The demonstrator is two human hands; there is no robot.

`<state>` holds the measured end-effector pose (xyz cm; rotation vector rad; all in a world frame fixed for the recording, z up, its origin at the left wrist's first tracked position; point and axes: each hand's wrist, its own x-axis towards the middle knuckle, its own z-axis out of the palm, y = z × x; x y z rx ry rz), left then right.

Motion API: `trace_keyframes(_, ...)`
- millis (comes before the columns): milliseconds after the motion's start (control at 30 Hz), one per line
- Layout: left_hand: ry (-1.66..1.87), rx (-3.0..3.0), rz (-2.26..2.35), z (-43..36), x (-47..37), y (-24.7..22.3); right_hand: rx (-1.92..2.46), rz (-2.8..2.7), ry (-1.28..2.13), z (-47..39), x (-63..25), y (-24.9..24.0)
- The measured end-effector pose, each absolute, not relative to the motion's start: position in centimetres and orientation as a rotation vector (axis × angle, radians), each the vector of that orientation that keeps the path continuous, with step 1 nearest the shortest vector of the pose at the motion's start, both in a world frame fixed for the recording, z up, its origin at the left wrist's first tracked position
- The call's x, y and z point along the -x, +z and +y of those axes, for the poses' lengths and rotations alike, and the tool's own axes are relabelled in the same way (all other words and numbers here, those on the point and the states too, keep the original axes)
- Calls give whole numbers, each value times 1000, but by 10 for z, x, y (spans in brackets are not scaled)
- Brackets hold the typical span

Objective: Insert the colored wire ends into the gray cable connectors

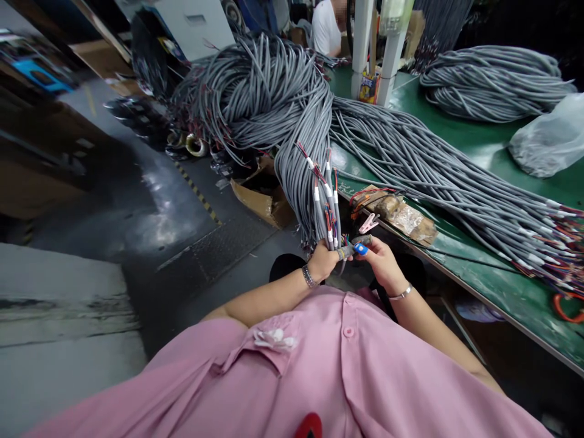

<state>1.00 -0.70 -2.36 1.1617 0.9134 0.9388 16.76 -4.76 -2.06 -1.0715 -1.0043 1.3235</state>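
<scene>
My left hand (323, 261) is closed around the ends of several grey cables (305, 176), which hang over the edge of the green workbench. White sleeves (327, 190) and bare red, blue and orange wires stand up just above that hand. My right hand (383, 264) is beside it, with thumb and forefinger pinched close to thin coloured wires (345, 239). A blue wrap (361, 249) shows at the right thumb, and greyish wraps cover some fingertips. Whatever lies between the right fingers is too small to make out.
A pink clip (368, 223) and a tape-covered block (401, 218) lie at the edge of the green workbench (495, 325). Further cable bundles (497, 82) and a plastic bag (550, 137) rest on it. Below is an open carton (262, 198). A person (325, 27) is behind.
</scene>
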Motion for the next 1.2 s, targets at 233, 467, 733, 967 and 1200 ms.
trace_keyframes(233, 910, -1150, 903, -8, -8, -21, 1036, -1057, 1304, -37, -159, -12)
trace_keyframes(467, 968, -1078, 912, -6, -11, -26, 1098, -1029, 1256, -36, -162, -15)
trace_keyframes(733, 1017, -1024, 951, -4, -15, -28, 1141, -932, 1243, -34, -162, -21)
trace_keyframes(967, 1059, -950, 942, -2, -16, -24, 1158, -938, 1255, -35, -164, -23)
trace_keyframes(1200, 1012, -848, 948, -1, -14, -15, 924, -668, 1497, -32, -185, -45)
